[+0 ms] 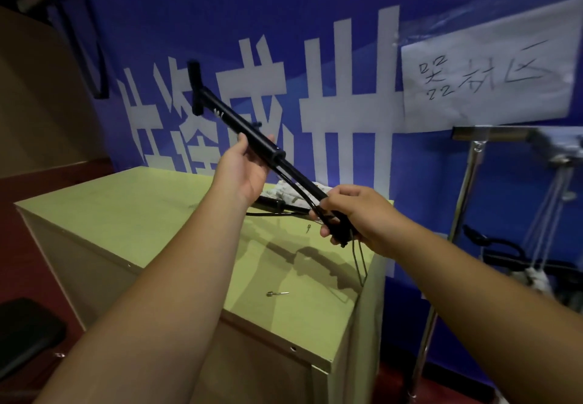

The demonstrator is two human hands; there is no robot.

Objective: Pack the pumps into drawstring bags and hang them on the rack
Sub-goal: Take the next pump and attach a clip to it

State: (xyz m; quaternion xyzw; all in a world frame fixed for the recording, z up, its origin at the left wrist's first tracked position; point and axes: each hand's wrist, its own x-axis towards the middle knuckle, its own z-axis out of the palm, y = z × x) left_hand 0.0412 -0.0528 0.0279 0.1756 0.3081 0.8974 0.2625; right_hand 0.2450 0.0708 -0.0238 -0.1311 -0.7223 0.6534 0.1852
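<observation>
Pump (240,123) slants in the air above the cabinet (142,214), T-handle (194,88) up and away from me, and I see my left hand (246,170) wrapped around its barrel while my right hand (356,214) grips its lower end together with the thin hose (298,189), near the rack (467,189) at right.
</observation>
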